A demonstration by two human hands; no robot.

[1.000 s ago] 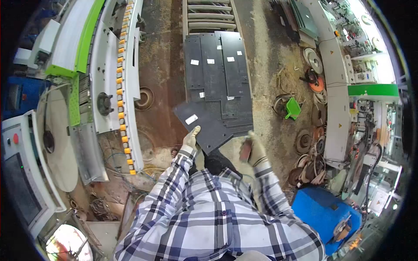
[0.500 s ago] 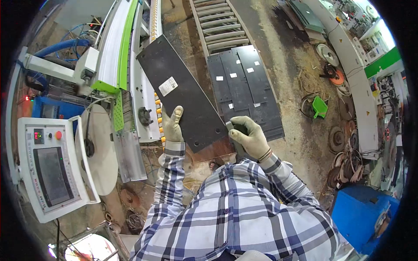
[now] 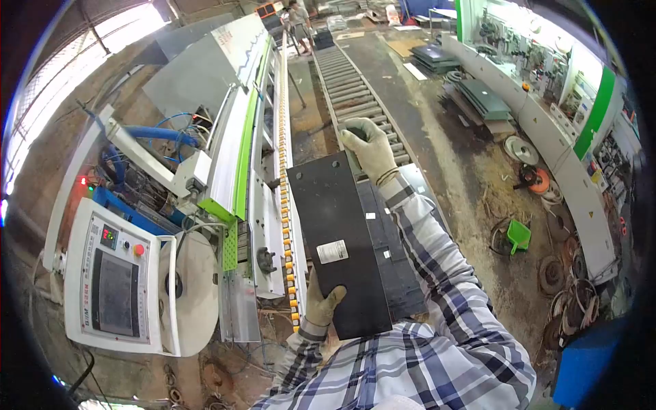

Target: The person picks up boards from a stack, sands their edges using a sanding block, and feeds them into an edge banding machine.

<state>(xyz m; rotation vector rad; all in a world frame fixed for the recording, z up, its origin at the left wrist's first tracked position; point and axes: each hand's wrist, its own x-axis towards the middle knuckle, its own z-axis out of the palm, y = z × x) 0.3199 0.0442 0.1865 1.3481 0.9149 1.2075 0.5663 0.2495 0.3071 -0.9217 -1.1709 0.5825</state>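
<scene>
A long black panel with a white label and round holes at its far end is tilted up in front of me. My left hand, gloved, grips its left edge near the bottom, thumb on the face. My right hand, also gloved, is at the panel's far right corner with fingers curled in a pinch. The small grey block seen in it before is hidden now. Behind the panel lies a stack of dark panels with small white stickers, partly covered by my right arm.
A roller conveyor runs away beyond the stack. At left stand a long machine with a green edge, a row of yellow rollers and a control panel. A green dustpan and coiled strips lie right. Someone stands far back.
The black panel has been turned end for end, so its holes now point away from me. My right hand has moved up to its far end. My view has tilted upward.
</scene>
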